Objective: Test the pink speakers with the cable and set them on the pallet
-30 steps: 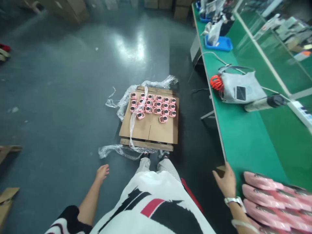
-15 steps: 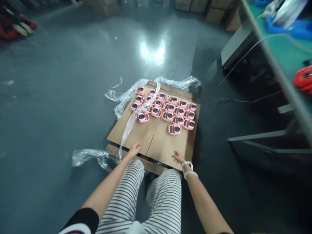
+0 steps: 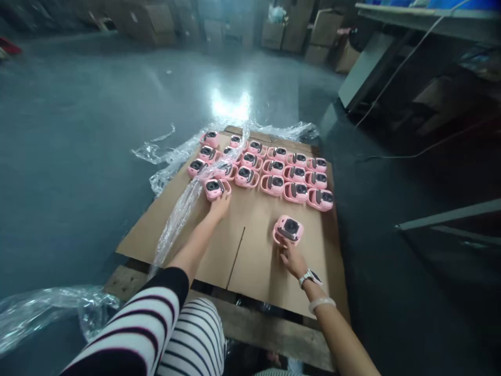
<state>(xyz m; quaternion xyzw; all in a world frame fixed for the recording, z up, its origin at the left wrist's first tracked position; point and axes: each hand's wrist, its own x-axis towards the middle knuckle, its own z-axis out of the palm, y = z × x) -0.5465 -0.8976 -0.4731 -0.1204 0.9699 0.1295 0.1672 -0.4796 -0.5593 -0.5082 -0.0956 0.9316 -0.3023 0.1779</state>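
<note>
A flat cardboard sheet (image 3: 266, 261) lies on a wooden pallet (image 3: 270, 334) on the floor. Several small pink camera-like devices (image 3: 274, 169) stand in rows at its far end. My left hand (image 3: 219, 204) reaches to the nearest pink device on the left (image 3: 215, 188), fingers closed on its near edge. My right hand (image 3: 291, 257), with a watch on the wrist, grips a separate pink device (image 3: 288, 230) that stands apart from the rows.
Crumpled clear plastic film (image 3: 176, 214) trails across the cardboard's left side and onto the grey floor (image 3: 78, 130). Cardboard boxes (image 3: 156, 18) line the back. A metal bench frame (image 3: 446, 219) and cables stand at the right.
I have bent down closer to the pallet. Both hands moved forward from the cardboard's near edge onto two pink devices; the right-hand device now stands nearer than the rows.
</note>
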